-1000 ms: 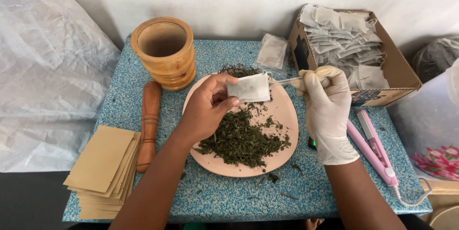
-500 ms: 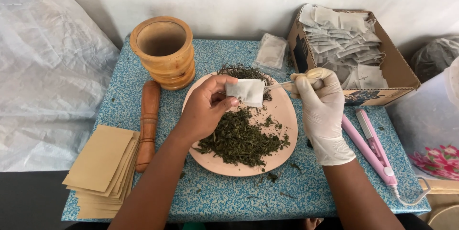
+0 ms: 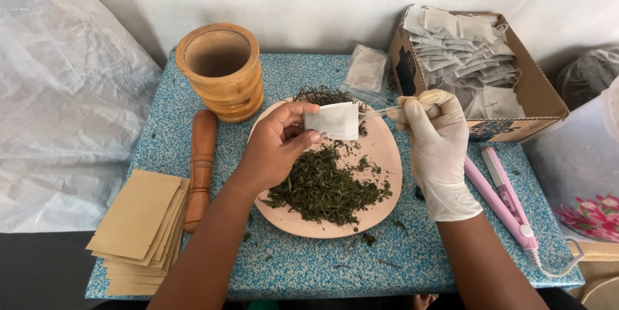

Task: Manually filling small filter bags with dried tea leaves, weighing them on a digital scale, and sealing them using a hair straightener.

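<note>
Your bare left hand (image 3: pixel 274 149) pinches a small white tea bag (image 3: pixel 332 120) at its fingertips — held just above the pink plate (image 3: pixel 387 155) of dried herbs (image 3: pixel 322 184). Your gloved right hand (image 3: pixel 435 139) grips a thin spoon (image 3: pixel 380 113) — its tip touches the bag's edge.

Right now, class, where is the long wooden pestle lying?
In the head view, the long wooden pestle lies on the left of the blue speckled table, between the stack of tan paper envelopes and the pink round plate, just below the wooden mortar.
</note>
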